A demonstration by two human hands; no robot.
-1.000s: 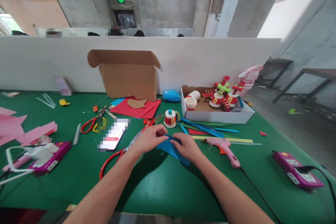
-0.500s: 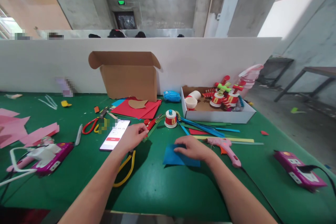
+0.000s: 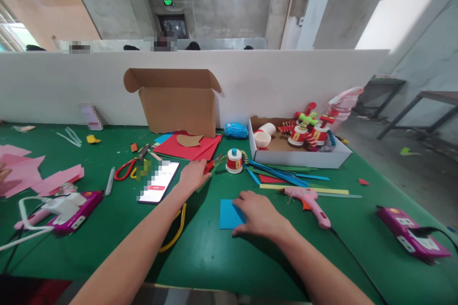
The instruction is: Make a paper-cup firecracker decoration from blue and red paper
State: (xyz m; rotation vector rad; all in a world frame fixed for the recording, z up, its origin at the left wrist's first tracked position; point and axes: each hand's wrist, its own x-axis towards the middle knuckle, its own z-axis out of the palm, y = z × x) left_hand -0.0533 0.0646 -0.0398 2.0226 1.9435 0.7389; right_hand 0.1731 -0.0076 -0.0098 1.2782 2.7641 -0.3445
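My right hand (image 3: 259,214) lies flat, fingers spread, on a blue paper square (image 3: 228,213) on the green table (image 3: 222,257). My left hand (image 3: 194,175) reaches forward between a phone (image 3: 159,182) and a small red-and-white paper cup craft (image 3: 234,161). Its fingers curl over a red-handled tool (image 3: 209,166), probably scissors, whose blades are hidden. A yellow handle loop (image 3: 178,228) shows under my left forearm.
A pink glue gun (image 3: 307,200) and coloured paper strips (image 3: 286,178) lie right of my hand. Behind stand a white tray of cup crafts (image 3: 296,157), an open cardboard box (image 3: 175,105), red paper (image 3: 189,147) and red scissors (image 3: 125,169). Purple power strips (image 3: 71,209) (image 3: 411,233) flank the table.
Both hands held the blue paper together a second ago. My right hand then laid it flat on the table, while my left hand let go and reached forward to the red-handled tool.
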